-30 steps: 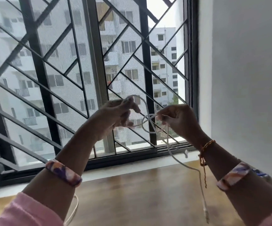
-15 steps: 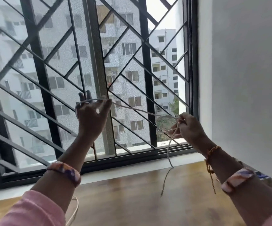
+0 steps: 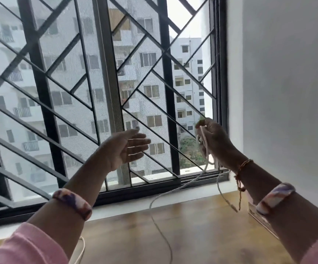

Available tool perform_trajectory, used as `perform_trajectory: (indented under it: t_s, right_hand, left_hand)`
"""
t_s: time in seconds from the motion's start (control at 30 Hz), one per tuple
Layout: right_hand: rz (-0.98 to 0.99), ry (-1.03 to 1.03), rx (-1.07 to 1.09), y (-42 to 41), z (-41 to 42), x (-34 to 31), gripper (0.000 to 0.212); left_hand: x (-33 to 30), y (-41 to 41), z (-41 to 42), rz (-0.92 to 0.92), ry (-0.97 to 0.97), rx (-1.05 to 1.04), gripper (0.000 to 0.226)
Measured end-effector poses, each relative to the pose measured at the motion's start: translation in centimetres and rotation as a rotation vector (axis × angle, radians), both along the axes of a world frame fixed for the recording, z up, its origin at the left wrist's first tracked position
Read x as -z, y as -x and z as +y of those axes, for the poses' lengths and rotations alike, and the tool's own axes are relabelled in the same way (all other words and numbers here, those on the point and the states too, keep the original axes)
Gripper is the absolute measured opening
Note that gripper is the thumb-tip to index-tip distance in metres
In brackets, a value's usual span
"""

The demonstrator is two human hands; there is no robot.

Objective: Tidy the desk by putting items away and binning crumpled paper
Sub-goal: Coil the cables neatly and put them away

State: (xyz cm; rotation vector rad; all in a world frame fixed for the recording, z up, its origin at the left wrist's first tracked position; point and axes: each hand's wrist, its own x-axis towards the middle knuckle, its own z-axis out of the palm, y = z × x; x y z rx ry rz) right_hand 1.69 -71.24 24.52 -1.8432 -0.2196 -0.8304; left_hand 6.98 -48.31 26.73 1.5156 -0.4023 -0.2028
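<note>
from the head view i see a barred window (image 3: 104,92) with apartment blocks outside, a white wall (image 3: 288,73) to the right and a wooden desk (image 3: 202,235) running under the sill. both arms are raised in front of the glass. my right hand (image 3: 214,141) grasps a bunch of white cable (image 3: 205,149) loops, fingers curled round them; from there one strand drops and trails across the desk toward the near edge, and a shorter end hangs just beside the wrist. my left hand (image 3: 124,149) is released, palm up, fingers straight, apart from the cable. a patterned bangle (image 3: 72,203) sits on each forearm, a thread bracelet (image 3: 244,165) on the right wrist.
</note>
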Motion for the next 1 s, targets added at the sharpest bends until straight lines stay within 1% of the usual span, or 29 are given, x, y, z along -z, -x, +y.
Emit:
perform_trajectory:
  t_s: [0.1,0.13,0.2,0.23,0.3,0.37,0.4,0.43,0.47,0.5,0.53,0.57,0.6,0.63,0.67,0.73,0.77,0.8,0.83,0.87,0.9,0.93,1.0]
  right_hand:
    - [-0.035,0.269,0.084,-0.1,1.6,-0.6,0.021]
    - [-0.060,0.318,0.081,-0.1,2.2,-0.8,0.018]
    - [-0.108,0.346,0.056,-0.1,3.0,-1.1,0.011]
    - [-0.135,0.337,0.057,0.0,3.1,-1.2,0.011]
    - [-0.155,0.291,0.048,0.4,2.6,-1.3,0.010]
    - [-0.135,0.280,0.033,0.7,2.1,-1.3,0.011]
    - [-0.131,0.322,0.077,0.5,2.0,-1.1,0.014]
    - [-0.135,0.383,0.151,0.3,1.8,-0.9,0.015]
    - [-0.145,0.449,0.247,-0.1,1.5,-0.5,0.016]
    - [-0.146,0.516,0.356,-0.4,1.0,-0.1,0.014]
    - [-0.133,0.556,0.447,-0.5,0.4,0.2,0.014]
    - [-0.095,0.552,0.489,-0.4,-0.3,0.5,0.016]
    - [-0.040,0.517,0.475,-0.2,-0.8,0.7,0.018]
    - [0.006,0.461,0.420,0.0,-1.2,1.0,0.018]
    - [0.040,0.389,0.351,0.3,-1.3,1.1,0.018]
    - [0.067,0.229,0.201,0.6,-0.6,0.7,0.017]
    - [0.069,0.166,0.120,0.7,0.2,0.3,0.016]
    - [0.075,0.118,0.034,0.8,1.1,-0.2,0.014]
    - [0.087,0.089,-0.050,0.9,2.0,-0.8,0.012]
    - [0.098,0.085,-0.119,0.9,2.9,-1.3,0.011]
    - [0.102,0.105,-0.162,1.0,3.6,-1.7,0.011]
    - [0.092,0.139,-0.181,1.2,4.0,-2.1,0.011]
    - [0.037,0.207,-0.183,1.3,4.0,-2.6,0.010]
  left_hand:
    - [-0.4,2.1,-2.8,-0.290,-0.212,0.083,0.024]
    - [-0.4,2.9,-3.8,-0.371,-0.291,0.111,0.025]
    - [0.0,3.6,-5.0,-0.474,-0.407,0.133,0.025]
    - [0.2,3.7,-5.2,-0.484,-0.400,0.135,0.024]
    - [0.6,3.7,-5.3,-0.478,-0.307,0.108,0.021]
    - [0.9,3.4,-5.4,-0.565,-0.308,-0.021,0.018]
    - [1.0,3.3,-5.6,-0.668,-0.364,-0.126,0.015]
    - [1.0,3.1,-5.6,-0.813,-0.454,-0.261,0.018]
    - [0.9,3.0,-5.5,-0.970,-0.541,-0.428,0.028]
    - [0.6,2.8,-5.1,-1.089,-0.591,-0.598,0.036]
    - [0.2,2.4,-4.3,-1.155,-0.604,-0.745,0.035]
    - [-0.2,1.7,-3.3,-1.168,-0.596,-0.845,0.031]
    - [-0.7,1.0,-2.3,-1.140,-0.568,-0.887,0.028]
    - [-1.1,0.4,-1.5,-1.079,-0.520,-0.846,0.026]
    - [-1.2,0.2,-0.9,-0.993,-0.447,-0.732,0.024]
    - [-1.0,0.9,-1.3,-0.811,-0.323,-0.390,0.018]
    - [-0.7,1.4,-2.0,-0.768,-0.328,-0.246,0.018]
    - [-0.2,1.9,-2.9,-0.775,-0.384,-0.146,0.021]
    - [0.4,2.3,-3.8,-0.816,-0.446,-0.089,0.025]
    - [0.9,2.5,-4.5,-0.871,-0.489,-0.073,0.027]
    - [1.2,2.6,-5.0,-0.909,-0.477,-0.090,0.024]
    - [1.3,2.6,-5.2,-0.897,-0.433,-0.115,0.019]
    - [1.2,2.2,-4.9,-0.782,-0.354,-0.135,0.006]
